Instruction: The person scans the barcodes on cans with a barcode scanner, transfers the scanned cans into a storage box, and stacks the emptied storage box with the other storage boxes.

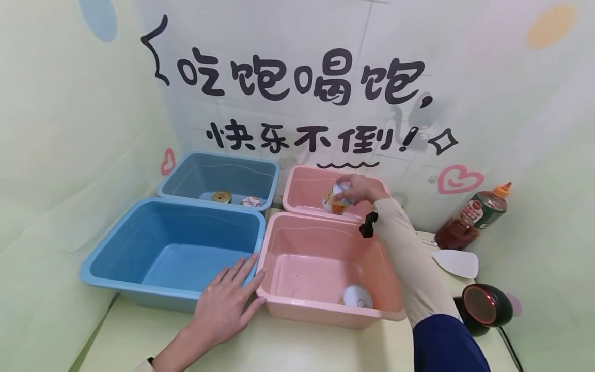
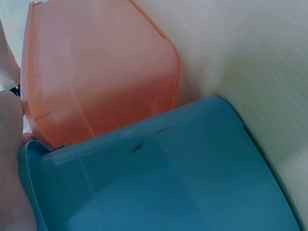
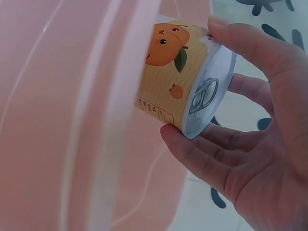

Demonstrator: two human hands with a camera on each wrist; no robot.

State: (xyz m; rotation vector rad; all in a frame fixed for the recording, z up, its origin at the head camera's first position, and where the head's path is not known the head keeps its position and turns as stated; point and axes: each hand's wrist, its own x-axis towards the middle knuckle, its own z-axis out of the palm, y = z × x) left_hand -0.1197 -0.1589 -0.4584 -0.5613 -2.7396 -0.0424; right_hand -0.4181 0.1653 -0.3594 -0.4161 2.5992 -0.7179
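Note:
My right hand (image 1: 360, 188) grips a fruit can (image 3: 173, 67) by its pull-tab end, fingers and thumb around the rim. Its label shows cartoon oranges, and it is tilted inside the small rear pink basin (image 1: 297, 181). In the right wrist view the basin's wall hides the can's lower end. My left hand (image 1: 228, 302) lies with fingers spread over the adjoining rims of the large blue basin (image 1: 135, 279) and the large pink basin (image 1: 316, 305). A second can (image 1: 358, 296) with a white pull-tab top stands in the large pink basin's near right corner.
The rear blue basin (image 1: 218, 157) holds a round gold tin (image 1: 221, 197) and a small patterned packet (image 1: 251, 201). To the right are a red sauce bottle (image 1: 471, 219), a white spatula head (image 1: 457, 262) and a round black device (image 1: 488, 305) with a cable. A lettered wall sheet (image 1: 297, 31) hangs behind.

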